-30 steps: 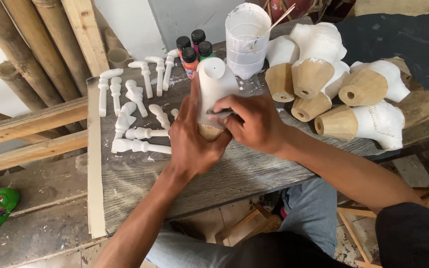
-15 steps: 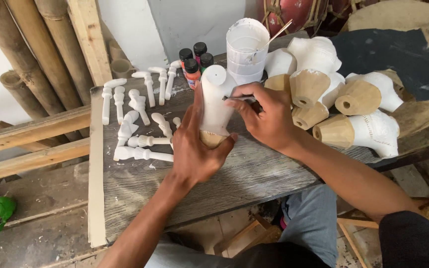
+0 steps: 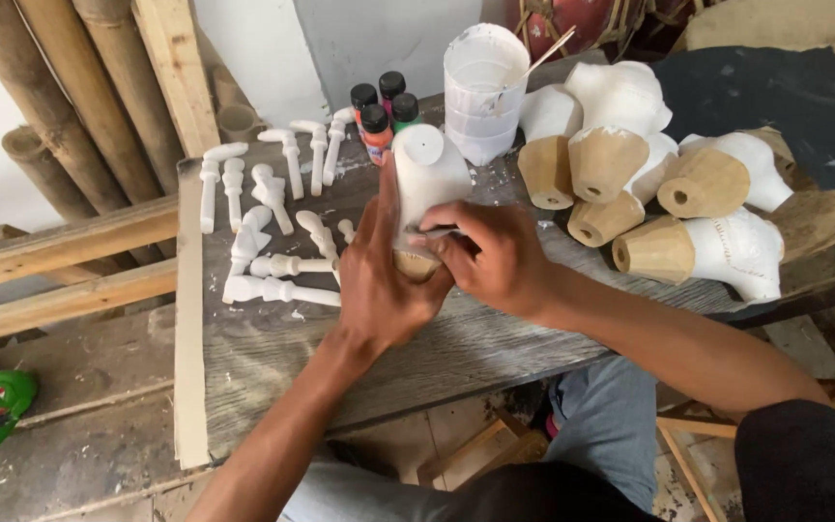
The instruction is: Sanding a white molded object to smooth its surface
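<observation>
My left hand (image 3: pixel 384 280) grips a white-painted wooden figure body (image 3: pixel 426 179), holding it upright above the grey wooden table (image 3: pixel 273 348); its bare wood base shows between my hands. My right hand (image 3: pixel 491 256) pinches a thin brush (image 3: pixel 429 233) against the lower front of the figure. Both hands touch the piece from either side.
Several white-painted turned limbs (image 3: pixel 268 242) lie to the left. Small paint bottles (image 3: pixel 379 116) and a white paint tub (image 3: pixel 485 92) with a stick stand behind. Several white figures with bare wood bases (image 3: pixel 669 184) are heaped on the right. Bamboo poles (image 3: pixel 70 87) lean at the back left.
My right hand has moved down the figure with the brush, from its upper side to its lower front. The left hand keeps its hold on the piece.
</observation>
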